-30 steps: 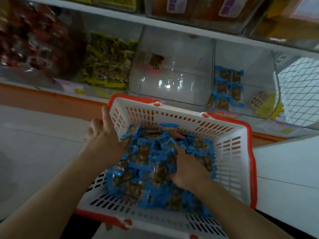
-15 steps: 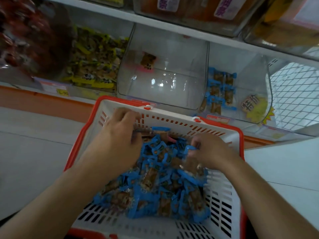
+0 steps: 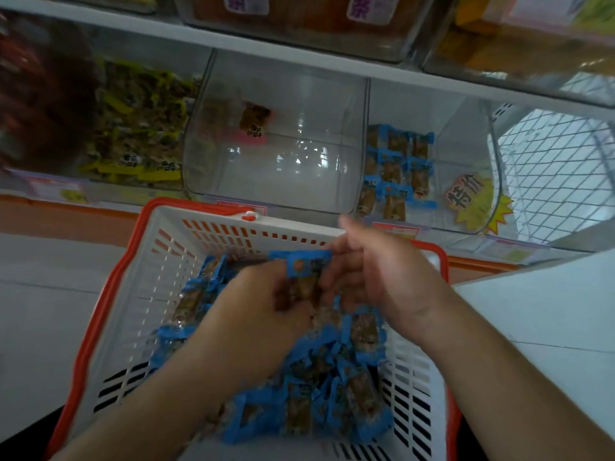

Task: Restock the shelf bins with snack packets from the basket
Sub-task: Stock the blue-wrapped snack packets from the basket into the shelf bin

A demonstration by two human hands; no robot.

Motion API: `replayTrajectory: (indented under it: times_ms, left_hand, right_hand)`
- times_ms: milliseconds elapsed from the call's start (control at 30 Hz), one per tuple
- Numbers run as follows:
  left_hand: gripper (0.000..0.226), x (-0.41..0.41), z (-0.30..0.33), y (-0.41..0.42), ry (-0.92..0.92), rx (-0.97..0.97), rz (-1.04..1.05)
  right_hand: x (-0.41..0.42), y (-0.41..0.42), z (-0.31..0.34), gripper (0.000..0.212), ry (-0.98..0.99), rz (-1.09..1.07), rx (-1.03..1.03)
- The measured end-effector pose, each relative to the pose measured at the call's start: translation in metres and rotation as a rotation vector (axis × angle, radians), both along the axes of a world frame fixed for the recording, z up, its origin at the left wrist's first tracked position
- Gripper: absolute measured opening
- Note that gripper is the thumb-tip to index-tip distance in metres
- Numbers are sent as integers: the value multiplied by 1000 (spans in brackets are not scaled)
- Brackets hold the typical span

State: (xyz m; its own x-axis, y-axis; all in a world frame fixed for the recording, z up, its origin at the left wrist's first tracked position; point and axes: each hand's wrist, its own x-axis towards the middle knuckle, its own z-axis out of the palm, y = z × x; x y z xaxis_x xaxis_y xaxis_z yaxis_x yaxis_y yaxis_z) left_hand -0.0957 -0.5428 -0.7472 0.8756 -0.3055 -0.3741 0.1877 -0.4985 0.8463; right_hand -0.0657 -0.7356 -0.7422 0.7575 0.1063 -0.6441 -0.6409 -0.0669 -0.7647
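A white basket with an orange rim (image 3: 156, 271) sits below me, holding a heap of blue snack packets (image 3: 319, 394). Over the heap, my left hand (image 3: 263, 304) and my right hand (image 3: 376, 277) come together and grip a bunch of blue packets (image 3: 304, 271) between them. On the shelf behind, a clear bin (image 3: 466, 168) at right holds several matching blue packets (image 3: 396, 168). The middle clear bin (image 3: 299, 168) holds one brown packet (image 3: 254, 119).
A bin of yellow packets (image 3: 133, 128) stands left of the middle bin, with dark red packets further left. The upper shelf (image 3: 299, 58) carries bins of orange goods. A white wire rack (image 3: 559, 168) is at far right. Pale floor lies on both sides.
My left hand left the basket's rim and went into the heap. Both hands moved toward each other and lifted a bunch of blue packets. The view shifted nearer the shelf.
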Motion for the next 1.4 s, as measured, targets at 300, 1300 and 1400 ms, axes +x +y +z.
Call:
replayTrajectory:
  times_ms: [300, 1300, 1400]
  left_hand:
    - [34, 8, 8, -3, 252, -295, 161]
    - [32, 179, -56, -246, -235, 262, 68]
    - [31, 180, -74, -253, -252, 361, 23]
  right_hand:
    - [-6, -16, 5, 9, -250, 94, -148]
    - [-14, -149, 8, 51, -206, -91, -1072]
    - [-10, -152, 8, 45, -181, -18, -1087]
